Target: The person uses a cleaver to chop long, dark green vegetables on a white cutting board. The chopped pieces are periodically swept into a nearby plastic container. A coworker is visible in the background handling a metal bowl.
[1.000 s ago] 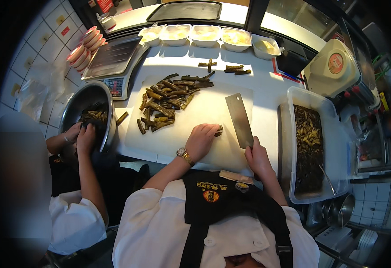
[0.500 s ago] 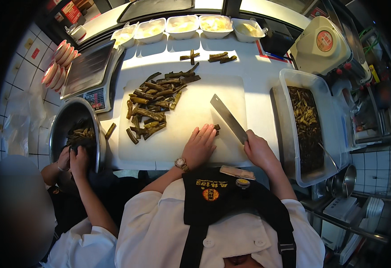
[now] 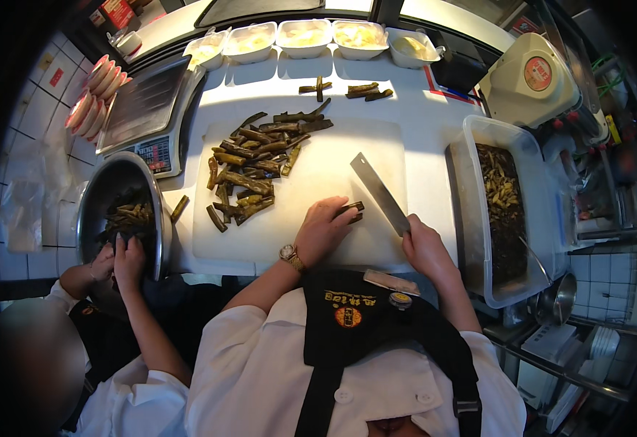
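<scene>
My right hand (image 3: 425,243) grips the handle of a cleaver (image 3: 379,192), its blade slanting up and left over the white cutting board (image 3: 333,153). Just left of the blade, my left hand (image 3: 323,228) curls its fingers over a few short dark-green vegetable stalks (image 3: 352,211), pressing them to the board; the palm hides part of them. A heap of similar stalk pieces (image 3: 257,171) covers the board's left side. More stalk pieces lie in small groups (image 3: 368,92) on the counter beyond the board.
At left, a co-worker's hands (image 3: 123,258) work inside a metal bowl (image 3: 159,240). Behind it stand a scale (image 3: 143,109) and stacked red-and-white containers (image 3: 89,102). White tubs (image 3: 304,51) line the back. A clear plastic bin (image 3: 471,218) of dark vegetables and a cream-coloured machine (image 3: 529,80) are at right.
My left hand's flatter, outstretched fingers have drawn in over the stalk pieces, exposing more of them. The cleaver stays in my right hand, nearly in place. The view has shifted slightly.
</scene>
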The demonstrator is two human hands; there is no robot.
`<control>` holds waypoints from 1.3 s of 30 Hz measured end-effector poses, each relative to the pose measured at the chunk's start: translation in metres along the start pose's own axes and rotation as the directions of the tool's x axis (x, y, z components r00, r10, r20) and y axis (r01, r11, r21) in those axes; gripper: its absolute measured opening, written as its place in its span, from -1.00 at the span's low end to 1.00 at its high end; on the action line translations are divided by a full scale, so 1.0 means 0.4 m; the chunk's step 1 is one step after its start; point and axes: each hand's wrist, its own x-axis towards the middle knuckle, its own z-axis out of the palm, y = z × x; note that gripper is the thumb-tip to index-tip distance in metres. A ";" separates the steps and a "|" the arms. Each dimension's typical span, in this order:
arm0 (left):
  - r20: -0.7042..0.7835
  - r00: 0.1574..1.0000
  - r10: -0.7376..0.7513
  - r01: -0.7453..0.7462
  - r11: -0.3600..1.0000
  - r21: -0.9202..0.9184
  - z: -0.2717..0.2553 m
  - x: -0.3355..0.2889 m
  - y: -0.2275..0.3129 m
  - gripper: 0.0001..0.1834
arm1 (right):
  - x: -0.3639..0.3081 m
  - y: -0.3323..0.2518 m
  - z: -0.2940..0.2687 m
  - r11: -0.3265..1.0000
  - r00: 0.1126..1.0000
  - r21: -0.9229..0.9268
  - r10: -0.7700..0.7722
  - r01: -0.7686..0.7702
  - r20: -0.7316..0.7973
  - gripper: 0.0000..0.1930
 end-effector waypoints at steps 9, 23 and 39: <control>0.106 0.983 -0.149 0.136 0.984 0.119 -0.031 -0.042 0.010 -0.65 | -0.003 -0.014 -0.019 0.999 0.999 0.042 0.024 -0.025 0.033 -0.86; 0.188 0.974 -0.128 0.071 0.957 0.283 -0.025 -0.013 0.050 -0.95 | -0.005 0.009 -0.015 0.998 1.000 0.054 -0.012 0.011 0.022 -0.84; 0.286 0.921 -0.263 0.147 0.917 0.370 -0.018 0.016 0.085 -0.95 | -0.003 0.039 0.013 0.997 0.999 0.066 -0.035 0.036 -0.006 -0.80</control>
